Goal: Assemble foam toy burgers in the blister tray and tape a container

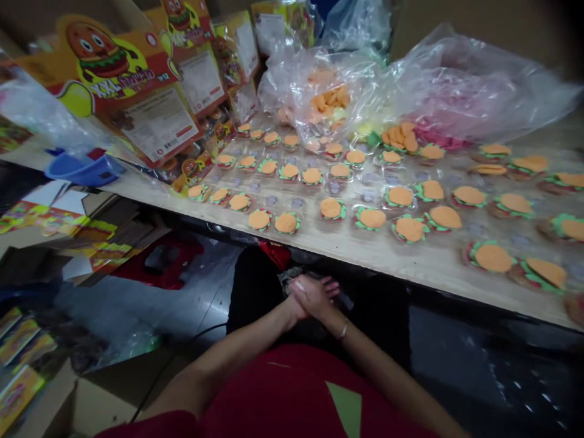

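Both hands meet over my lap, below the table's front edge. My left hand [296, 308] lies partly under my right hand [314, 294], and its fingertips stick out beyond it, slightly apart. The right hand is closed round the left one, and a thin bracelet circles its wrist. No object shows in either hand. Nearest on the wooden table [319, 245] are rows of small burger-shaped pieces, such as one burger piece [287, 222] with an orange top and green frill, many in clear plastic trays.
Printed burger packages [157, 125] stand at the back left beside a blue basin [84, 169]. Clear bags hold orange pieces [331, 100] and pink pieces [449, 100]. A red stool [168, 264] and an open cardboard box [98, 404] are below left.
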{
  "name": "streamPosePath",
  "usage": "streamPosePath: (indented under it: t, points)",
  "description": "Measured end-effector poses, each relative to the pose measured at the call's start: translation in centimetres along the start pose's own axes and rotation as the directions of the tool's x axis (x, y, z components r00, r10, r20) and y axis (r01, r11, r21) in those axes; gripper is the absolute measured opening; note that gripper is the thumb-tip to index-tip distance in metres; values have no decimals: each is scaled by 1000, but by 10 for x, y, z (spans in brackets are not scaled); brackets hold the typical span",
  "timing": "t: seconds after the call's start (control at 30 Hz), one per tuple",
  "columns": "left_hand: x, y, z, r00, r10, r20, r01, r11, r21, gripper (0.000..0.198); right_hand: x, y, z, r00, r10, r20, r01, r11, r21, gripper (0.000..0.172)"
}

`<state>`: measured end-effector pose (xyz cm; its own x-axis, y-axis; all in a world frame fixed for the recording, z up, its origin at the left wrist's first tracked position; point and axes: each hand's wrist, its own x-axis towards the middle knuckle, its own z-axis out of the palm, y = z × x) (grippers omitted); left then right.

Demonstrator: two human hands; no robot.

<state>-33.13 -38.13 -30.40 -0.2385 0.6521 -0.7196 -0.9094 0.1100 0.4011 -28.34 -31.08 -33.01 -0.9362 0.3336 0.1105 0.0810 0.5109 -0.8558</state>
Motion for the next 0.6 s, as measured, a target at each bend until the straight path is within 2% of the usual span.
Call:
streamPosePath:
  t: [0.1, 0.17, 0.23, 0.27, 0.3, 0.33, 0.37, 0.4, 0.43, 0.5, 0.53, 0.6]
  points:
    - [-12, -1, -8, 981, -144, 131, 151, 988, -41, 44, 18, 24, -20, 985, 155, -75, -157, 987, -29, 34]
    - [-11, 7, -18, 976, -153, 158, 172, 978, -120, 48, 14, 24, -25, 974, 201, -105, -206, 978, -34, 39]
    - [-3, 15, -25, 986, -97, 132, 125, 967, -221, 54, 0, 12, -14, 981, 169, -97, -171, 985, -22, 36]
    - [1, 18, -26, 991, -65, 115, 93, 961, -259, 57, -8, 6, -5, 994, 102, -50, -102, 995, -2, 29]
    - [5, 20, -24, 994, -40, 105, 69, 957, -281, 59, -13, 2, 3, 996, -9, -86, 12, 1000, 27, 27]
    - [6, 20, -20, 993, -24, 117, 58, 954, -294, 60, -17, 4, 8, 993, -54, -107, 59, 997, 48, 29]
    - [4, 21, -14, 989, -19, 144, 62, 951, -303, 60, -18, 10, 8, 994, -5, -110, 13, 997, 72, 28]
    - [1, 21, -7, 981, -24, 192, 83, 949, -303, 60, -17, 19, 2, 977, 137, -162, -123, 988, 90, 26]
    - [-4, 23, -1, 967, -38, 253, 114, 950, -291, 60, -16, 31, -7, 936, 285, -208, -268, 958, 107, 25]
    - [-13, 27, 9, 934, -47, 354, 144, 956, -255, 63, -15, 49, -30, 846, 450, -285, -431, 893, 127, 30]
    - [-14, 30, 12, 938, -35, 345, 124, 963, -240, 64, -16, 51, -38, 821, 478, -311, -461, 877, 132, 32]
    - [-8, 31, 15, 982, 7, 189, 34, 976, -213, 58, -23, 40, -40, 830, 444, -337, -420, 896, 145, 35]
